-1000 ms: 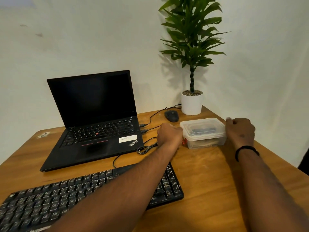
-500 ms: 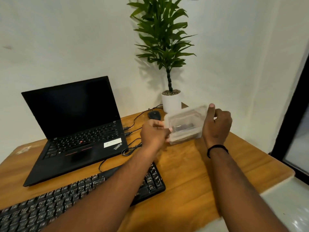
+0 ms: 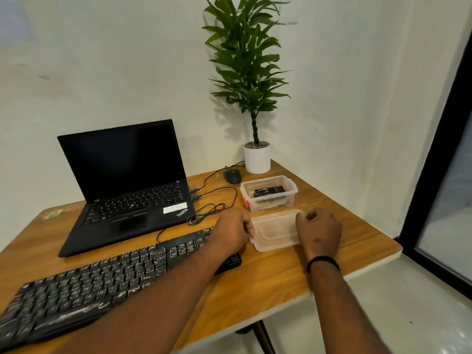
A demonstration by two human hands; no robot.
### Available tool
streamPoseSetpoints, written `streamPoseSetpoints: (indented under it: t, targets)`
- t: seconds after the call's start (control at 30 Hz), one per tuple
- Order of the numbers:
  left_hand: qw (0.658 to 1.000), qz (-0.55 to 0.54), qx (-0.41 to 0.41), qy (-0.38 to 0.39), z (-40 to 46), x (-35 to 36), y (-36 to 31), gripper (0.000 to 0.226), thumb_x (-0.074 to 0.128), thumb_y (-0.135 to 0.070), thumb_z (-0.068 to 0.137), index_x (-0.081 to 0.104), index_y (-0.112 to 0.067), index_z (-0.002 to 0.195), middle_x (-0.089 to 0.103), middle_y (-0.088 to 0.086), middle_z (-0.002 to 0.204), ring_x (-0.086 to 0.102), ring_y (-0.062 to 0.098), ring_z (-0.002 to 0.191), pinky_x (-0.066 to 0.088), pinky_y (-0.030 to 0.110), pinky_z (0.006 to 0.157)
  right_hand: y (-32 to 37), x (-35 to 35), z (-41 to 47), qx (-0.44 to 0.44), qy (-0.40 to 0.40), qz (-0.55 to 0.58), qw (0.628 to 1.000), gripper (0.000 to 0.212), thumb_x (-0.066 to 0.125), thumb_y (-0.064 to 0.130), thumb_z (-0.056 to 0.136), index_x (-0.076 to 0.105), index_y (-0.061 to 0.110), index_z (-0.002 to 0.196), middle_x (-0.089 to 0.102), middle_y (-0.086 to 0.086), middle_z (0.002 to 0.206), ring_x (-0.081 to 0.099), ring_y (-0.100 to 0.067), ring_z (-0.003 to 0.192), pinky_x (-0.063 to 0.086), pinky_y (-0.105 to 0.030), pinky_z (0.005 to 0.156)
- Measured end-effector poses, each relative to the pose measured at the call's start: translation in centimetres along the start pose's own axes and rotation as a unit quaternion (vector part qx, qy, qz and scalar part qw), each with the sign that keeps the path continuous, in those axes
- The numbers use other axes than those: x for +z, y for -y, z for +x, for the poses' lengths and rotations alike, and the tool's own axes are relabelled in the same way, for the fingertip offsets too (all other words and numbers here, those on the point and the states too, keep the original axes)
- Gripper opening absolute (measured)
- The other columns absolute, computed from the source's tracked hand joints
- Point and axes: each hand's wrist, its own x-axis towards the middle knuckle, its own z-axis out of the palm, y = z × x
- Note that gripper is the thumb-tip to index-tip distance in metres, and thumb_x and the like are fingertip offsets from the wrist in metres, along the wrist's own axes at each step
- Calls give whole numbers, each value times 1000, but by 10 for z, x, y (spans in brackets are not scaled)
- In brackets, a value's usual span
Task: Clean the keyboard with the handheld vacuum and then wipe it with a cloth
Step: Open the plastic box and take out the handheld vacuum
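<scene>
A white-walled corner is seen, with a wooden tabletop point(image 3: 268, 274) set into it and a dark door frame at the right. At the far right corner of the tabletop a potted plant point(image 3: 256, 159) is stood, with a black mouse point(image 3: 233, 176) just beside it. An open laptop point(image 3: 122, 185) is placed toward the far left, and its cables are looped between it and the mouse.

The keyboard point(image 3: 102, 279), dusty and marked with pale smears, is laid along the near left edge, and its right end is crossed by the left forearm. Near the right edge a clear plastic container point(image 3: 290, 186) is left uncovered; a dark object, probably the handheld vacuum, is lying inside it, though this cannot be confirmed. No cloth can be made out.

The container's lid point(image 3: 274, 231) is held low over the tabletop, just in front of the container and touching or nearly touching the wood. It is gripped at its left edge by the left hand point(image 3: 231, 232), whose fingers are curled round the rim, and at its right edge by the right hand point(image 3: 319, 232), whose fingers are also curled on it.

The lid appears to be set down close by so that the box is opened without the keyboard being covered. Cleaning is judged not yet begun; reaching into the container would come next.
</scene>
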Motion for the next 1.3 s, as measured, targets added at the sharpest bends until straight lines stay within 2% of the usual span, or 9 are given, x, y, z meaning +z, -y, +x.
streamPoseSetpoints:
  t: [0.13, 0.27, 0.4, 0.57, 0.73, 0.87, 0.97, 1.17, 1.3]
  targets:
    - [1000, 14, 12, -21, 4, -3, -4, 33, 64, 14, 78, 77, -16, 81, 71, -7, 84, 62, 5, 80, 48, 11, 68, 7, 2, -3, -65, -5, -178, 982, 30, 59, 39, 87, 74, 14, 85, 70, -5, 83, 58, -25, 83, 52, -37, 79]
    - [995, -23, 28, -94, 22, -8, -14, 22, 71, -4, 82, 75, -20, 97, 72, -4, 98, 65, 11, 90, 57, 32, 80, 34, 9, 13, -170, 14, -93, 981, 21, 62, 25, 89, 74, 12, 100, 71, -7, 101, 57, -25, 94, 44, -35, 87]
    - [993, -12, 27, -113, 46, -12, -23, 24, 69, -16, 89, 74, -13, 112, 72, 5, 111, 65, 21, 100, 55, 38, 87, 77, 19, 52, -203, 148, -28, 968, 26, 65, 5, 83, 73, 7, 107, 70, -10, 112, 58, -27, 105, 43, -28, 90]
    - [995, 45, 12, -87, 70, -4, -12, 25, 62, -11, 90, 77, -7, 110, 73, 14, 112, 67, 28, 103, 56, 38, 84, 96, 52, 95, -168, 333, -163, 913, 26, 68, 7, 84, 74, 8, 110, 68, -10, 116, 63, -26, 108, 52, -35, 98]
    - [993, 53, 17, -100, 79, 1, -1, 24, 59, -12, 91, 81, -11, 99, 77, 9, 99, 69, 22, 89, 58, 34, 78, 99, 81, 119, -148, 397, -256, 869, 39, 71, 8, 80, 66, 7, 119, 68, -12, 116, 63, -27, 106, 54, -40, 97]
    - [996, 37, 12, -76, 86, -1, 4, 21, 62, -11, 88, 82, -12, 94, 77, 8, 95, 69, 23, 87, 59, 37, 80, 109, 88, 118, -213, 437, -340, 805, 40, 71, 6, 85, 66, 9, 125, 64, -10, 125, 61, -26, 113, 51, -35, 99]
    - [997, -13, 11, -69, 85, -11, 4, 21, 63, -13, 90, 79, -12, 103, 76, 8, 104, 69, 23, 94, 58, 35, 83, 112, 86, 121, -231, 416, -332, 814, 40, 79, 9, 77, 71, 13, 117, 67, -10, 119, 60, -26, 106, 51, -30, 86]
    - [955, -190, -8, -229, 53, -53, 3, 12, 66, -19, 96, 76, -17, 92, 70, -10, 91, 60, 2, 82, 41, 9, 66, 151, 49, 93, -311, 316, -173, 880, 31, 78, 17, 79, 71, 10, 108, 68, -13, 104, 62, -27, 95, 43, -27, 73]
    - [893, -359, -79, -261, 18, -89, 12, 25, 62, -25, 99, 74, -15, 80, 74, 6, 85, 65, 16, 74, 50, 32, 68, 184, 28, 32, -360, 297, -8, 884, 28, 76, 21, 79, 73, 10, 104, 70, -8, 93, 65, -26, 88, 54, -36, 76]
